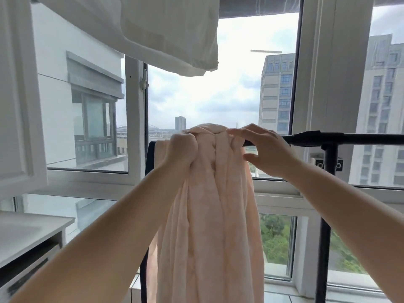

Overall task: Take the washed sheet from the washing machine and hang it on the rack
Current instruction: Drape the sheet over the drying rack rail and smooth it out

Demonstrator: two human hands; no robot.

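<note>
A pale pink sheet [209, 215] hangs bunched in long folds over the black top bar of the rack [349, 137], in front of the window. My left hand [180, 149] grips a bunch of the sheet at the bar, fingers curled into the fabric. My right hand [260, 149] is just right of the bunch, fingers straight and fingertips touching the sheet's top fold over the bar, thumb spread below. The washing machine is out of sight.
A white cloth [170, 33] hangs overhead at the top. Tall window frames [328, 84] stand right behind the rack. The rack's black upright [328, 215] runs down on the right. A white counter [26, 232] is at the lower left.
</note>
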